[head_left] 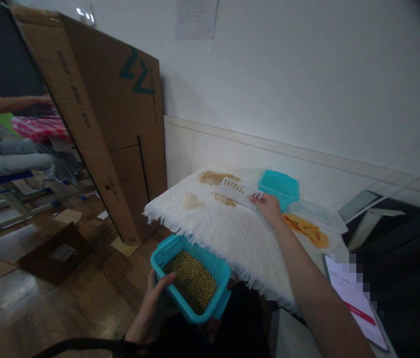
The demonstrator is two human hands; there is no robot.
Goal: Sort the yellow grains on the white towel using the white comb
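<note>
My left hand [153,298] grips the near left side of a teal plastic container [161,243], its thumb over the rim. Yellowish round beans, which look like soybeans [191,281], lie inside it. The container is held tilted, in front of the table's near edge. Over the tabletop, my right hand [267,204] is closed on one end of a white slotted plastic piece [237,193], whose exact kind I cannot make out. Beneath and beside it are a small spread of pale grains [224,200] and a larger pile of grains [217,177]. A whitish heap [191,201] lies further left.
A fringed white cloth [228,238] covers the table. Behind my right hand stands another teal container [279,184], near a yellow cloth [306,229]. A tall cardboard box [120,124] rises at left; beyond it a person's arm [12,103] shows. A clipboard [355,298] lies at right.
</note>
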